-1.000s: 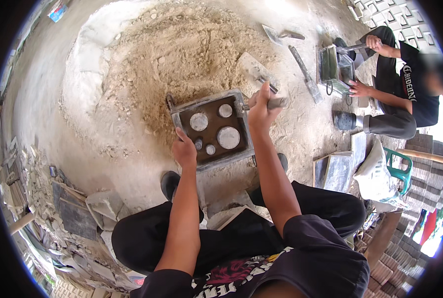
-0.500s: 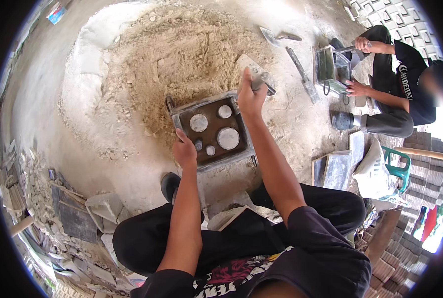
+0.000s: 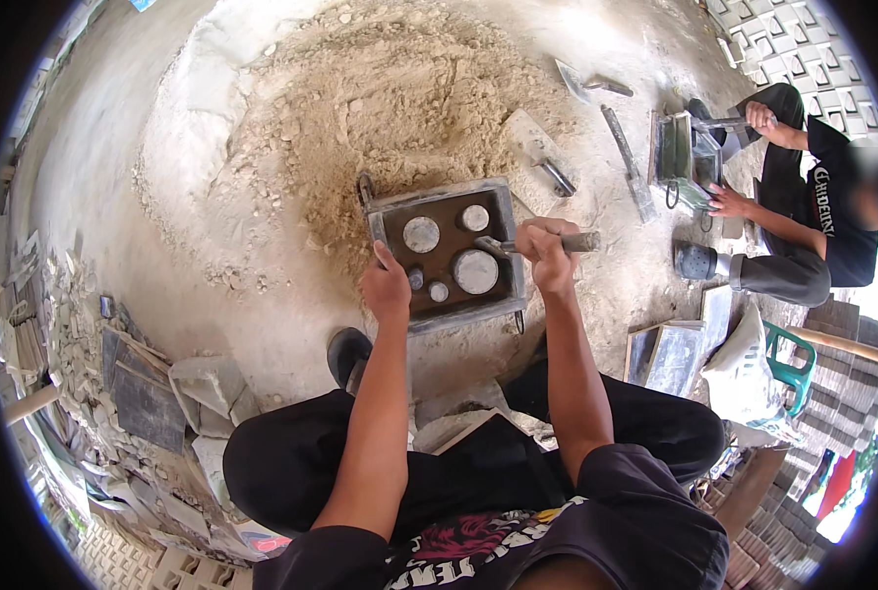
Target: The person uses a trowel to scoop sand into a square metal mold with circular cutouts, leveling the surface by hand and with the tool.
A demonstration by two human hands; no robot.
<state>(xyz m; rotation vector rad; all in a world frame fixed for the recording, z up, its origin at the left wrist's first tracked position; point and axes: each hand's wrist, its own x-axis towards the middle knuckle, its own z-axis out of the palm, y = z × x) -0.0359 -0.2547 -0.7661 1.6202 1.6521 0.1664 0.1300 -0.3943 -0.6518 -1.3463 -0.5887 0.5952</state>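
A square moulding frame [image 3: 439, 199] with raised walls sits on the ground before me, brown sand packed inside. Set in the sand are several round grey discs of different sizes, the largest disc [image 3: 475, 271] at the right. My left hand [image 3: 387, 287] grips the frame's left wall, thumb over the rim. Over the right wall, my right hand [image 3: 549, 254] is closed around a short-handled tool [image 3: 581, 242]; its slim metal end reaches inside, close to the largest disc. Just beyond the frame's far right corner lies a flat trowel [image 3: 529, 136], untouched.
A heap of loose sand [image 3: 390, 108] spreads beyond the frame. Farther right lie a pointed trowel [image 3: 573, 81] and a long flat bar [image 3: 628, 162]. A co-worker [image 3: 822, 206] sits there with another frame [image 3: 670, 147]. Broken slabs [image 3: 149, 393] are at left, a white sack [image 3: 739, 369] at right.
My right hand has let go of the flat trowel, now on the ground, and come nearer, holding the short-handled tool over the frame. My left hand stays on the left wall.
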